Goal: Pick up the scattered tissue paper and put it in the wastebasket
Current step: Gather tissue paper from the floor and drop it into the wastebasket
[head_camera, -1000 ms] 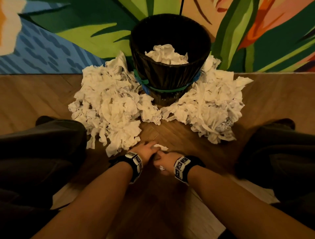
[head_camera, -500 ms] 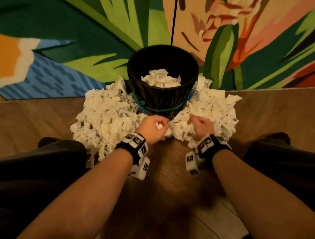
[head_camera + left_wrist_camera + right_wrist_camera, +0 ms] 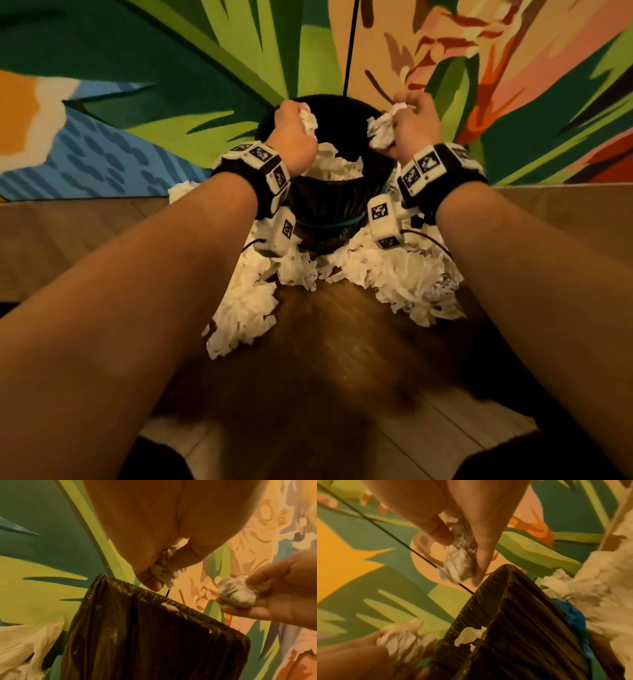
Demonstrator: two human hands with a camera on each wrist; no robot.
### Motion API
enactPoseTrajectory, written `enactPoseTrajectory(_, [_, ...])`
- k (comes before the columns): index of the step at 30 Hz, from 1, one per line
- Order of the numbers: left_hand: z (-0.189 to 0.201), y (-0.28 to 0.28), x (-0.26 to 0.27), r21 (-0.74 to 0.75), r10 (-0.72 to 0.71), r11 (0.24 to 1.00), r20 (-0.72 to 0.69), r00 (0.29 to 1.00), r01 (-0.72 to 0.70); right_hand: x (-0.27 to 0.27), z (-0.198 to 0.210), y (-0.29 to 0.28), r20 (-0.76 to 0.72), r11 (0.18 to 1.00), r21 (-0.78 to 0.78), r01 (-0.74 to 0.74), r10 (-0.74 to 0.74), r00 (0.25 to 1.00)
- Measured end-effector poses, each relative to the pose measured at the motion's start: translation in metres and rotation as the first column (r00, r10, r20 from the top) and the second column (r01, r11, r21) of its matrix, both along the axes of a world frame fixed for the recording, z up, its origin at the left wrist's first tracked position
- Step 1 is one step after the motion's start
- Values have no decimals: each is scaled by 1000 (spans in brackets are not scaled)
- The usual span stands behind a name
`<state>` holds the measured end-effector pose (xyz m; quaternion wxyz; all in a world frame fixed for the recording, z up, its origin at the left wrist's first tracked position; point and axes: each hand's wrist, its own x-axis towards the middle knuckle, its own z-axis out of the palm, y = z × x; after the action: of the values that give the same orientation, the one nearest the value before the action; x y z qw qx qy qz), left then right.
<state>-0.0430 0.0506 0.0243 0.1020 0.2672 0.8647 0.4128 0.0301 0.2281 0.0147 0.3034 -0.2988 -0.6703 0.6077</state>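
Note:
A black-lined wastebasket [image 3: 325, 202] stands on the wood floor against the painted wall, with white tissue [image 3: 337, 164] inside it. My left hand [image 3: 291, 132] hovers over its left rim and grips a crumpled tissue wad [image 3: 310, 121]. My right hand [image 3: 412, 125] is over the right rim, fingers curled round another wad [image 3: 382, 132]. The left wrist view shows the left wad [image 3: 163, 569] pinched above the liner rim [image 3: 154, 593]. The right wrist view shows the right wad [image 3: 458, 562] held above the basket [image 3: 513, 615].
Heaps of crumpled tissue lie on the floor left [image 3: 246, 308] and right [image 3: 407, 277] of the basket. A colourful leaf mural [image 3: 171, 85] covers the wall behind. My dark-clothed knees flank the bottom corners. Bare wood floor [image 3: 329, 359] lies between my arms.
Both hands rose from the floor heaps, each carrying a wad of tissue, and now hang over the basket's opening. The head view tilted forward and closer.

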Motion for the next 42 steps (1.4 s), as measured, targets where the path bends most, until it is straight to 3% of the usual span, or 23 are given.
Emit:
enactPoseTrajectory(3, [-5,5,-7,-73,4,997,-46,999,-8,-12,1,2,142,977,205,-58,29,989])
enactPoseTrajectory(7, [-8,4,-14,-218,0,976,-120,993,-26,-14,-10,5,111,954,294,-56,25,994])
enactPoseTrajectory(10, [-8,-2,-16,-202,19,978,-140,990,-47,-12,-12,5,99,931,352,-101,71,993])
enactPoseTrajectory(14, [-4,-25,-21,82,124,990,-185,975,-111,-5,-1,14,107,882,447,-149,113,988])
enactPoseTrajectory(17, [-14,-56,-21,379,307,896,-152,939,-232,18,-12,30,41,914,403,50,-73,997])
enactPoseTrajectory(19, [-32,-78,-15,469,420,816,-81,904,-338,45,-39,37,132,940,291,176,-221,966])
enactPoseTrajectory(20, [-43,-89,-11,448,460,806,-66,885,-386,61,-57,39,227,947,244,207,-263,938])
enactPoseTrajectory(22, [-71,-103,2,306,455,856,-64,888,-416,91,-96,38,434,958,205,198,-271,859])
enactPoseTrajectory(25, [-118,-113,28,46,286,958,-50,957,-284,131,-144,24,657,969,244,37,-193,728])
enactPoseTrajectory(27, [-148,-115,46,-143,155,977,-38,987,-159,149,-166,18,754,955,272,-117,-136,643])
enactPoseTrajectory(30, [-187,-113,73,-412,9,911,-55,998,-31,168,-185,19,862,904,308,-297,-133,490])
enactPoseTrajectory(32, [-203,-113,87,-535,-27,844,-110,994,-36,177,-193,20,880,916,287,-282,-135,455])
enactPoseTrajectory(37, [-224,-104,101,-607,-126,792,-61,990,63,170,-212,23,912,934,124,-334,24,409])
enactPoseTrajectory(42, [-228,-82,109,-524,-181,838,-2,984,153,143,-220,-8,957,783,23,-622,163,241])
